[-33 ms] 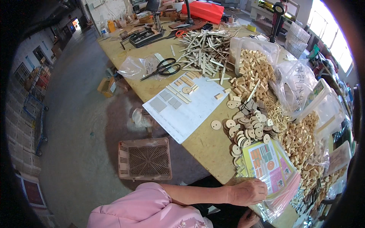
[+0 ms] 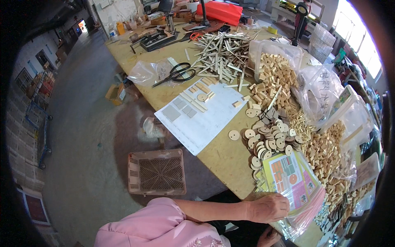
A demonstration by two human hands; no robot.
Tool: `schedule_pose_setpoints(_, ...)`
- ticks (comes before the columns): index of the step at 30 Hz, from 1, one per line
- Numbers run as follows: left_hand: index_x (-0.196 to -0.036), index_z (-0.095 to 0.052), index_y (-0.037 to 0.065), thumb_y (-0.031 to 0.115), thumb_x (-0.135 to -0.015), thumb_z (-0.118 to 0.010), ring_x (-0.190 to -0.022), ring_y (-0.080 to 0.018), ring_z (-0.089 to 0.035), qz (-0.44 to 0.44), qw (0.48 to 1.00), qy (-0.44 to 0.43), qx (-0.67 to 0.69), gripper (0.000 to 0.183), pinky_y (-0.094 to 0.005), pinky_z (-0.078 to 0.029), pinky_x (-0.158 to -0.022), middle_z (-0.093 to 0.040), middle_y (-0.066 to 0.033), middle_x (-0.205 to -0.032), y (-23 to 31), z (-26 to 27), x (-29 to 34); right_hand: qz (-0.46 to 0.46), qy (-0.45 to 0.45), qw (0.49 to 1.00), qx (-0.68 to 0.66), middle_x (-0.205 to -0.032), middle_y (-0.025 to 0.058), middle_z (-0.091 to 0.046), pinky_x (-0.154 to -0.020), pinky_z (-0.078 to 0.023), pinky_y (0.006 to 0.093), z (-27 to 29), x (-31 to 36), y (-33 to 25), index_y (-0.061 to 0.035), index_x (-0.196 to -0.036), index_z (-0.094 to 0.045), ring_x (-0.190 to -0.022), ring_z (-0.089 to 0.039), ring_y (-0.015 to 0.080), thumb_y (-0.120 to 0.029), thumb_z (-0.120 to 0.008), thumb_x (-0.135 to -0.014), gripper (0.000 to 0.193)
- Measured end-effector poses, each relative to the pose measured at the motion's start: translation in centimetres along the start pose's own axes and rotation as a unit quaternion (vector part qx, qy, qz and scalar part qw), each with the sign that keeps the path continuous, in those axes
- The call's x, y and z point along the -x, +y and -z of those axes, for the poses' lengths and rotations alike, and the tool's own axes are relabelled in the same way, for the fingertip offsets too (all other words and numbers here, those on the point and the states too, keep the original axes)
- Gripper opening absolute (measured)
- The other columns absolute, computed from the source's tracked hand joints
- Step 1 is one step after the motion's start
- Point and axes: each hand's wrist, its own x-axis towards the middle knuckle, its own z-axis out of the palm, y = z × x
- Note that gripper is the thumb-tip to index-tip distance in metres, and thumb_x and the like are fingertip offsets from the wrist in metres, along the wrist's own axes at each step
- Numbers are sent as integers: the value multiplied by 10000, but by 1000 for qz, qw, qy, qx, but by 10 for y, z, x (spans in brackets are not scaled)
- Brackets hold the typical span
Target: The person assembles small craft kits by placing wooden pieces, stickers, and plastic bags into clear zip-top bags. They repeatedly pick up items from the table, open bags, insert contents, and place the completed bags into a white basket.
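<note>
Packets (image 2: 284,175) against left hand (image 2: 269,208), beside wooden discs (image 2: 280,143)

The left hand (image 2: 269,208), curled, touched the edge of a stack of colourful printed packets (image 2: 290,175); the right hand (image 2: 268,238) showed only partly below it. Just beyond the packets, wooden discs (image 2: 269,142) lay heaped on the table (image 2: 220,162). A white sheet (image 2: 214,123) carried small flat pieces (image 2: 192,102), near black scissors (image 2: 179,75). A slatted basket (image 2: 134,175) stood below the table.
</note>
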Motion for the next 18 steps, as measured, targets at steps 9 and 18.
schedule_pose_setpoints(9,-808,-592,72,160,-840,-663,-949,-228,-581,25,999,-45,7,118,-380,-463,-875,-580,-45,-885,-3,-6,0,-27,-20,999,24,-714,180,-695,-526,-517,478,-6,9,9,-18,-840,-747,-567,-635,398,-241,-679,-900,241)
schedule_pose_setpoints(18,-884,-651,44,137,-801,-665,-1062,-236,-600,10,997,-49,55,126,-368,-495,-923,-644,-55,-996,-2,2,0,-45,-28,999,4,-804,191,-718,-619,-542,489,3,6,1,-15,-935,-756,-674,-667,407,-221,-676,-896,225)
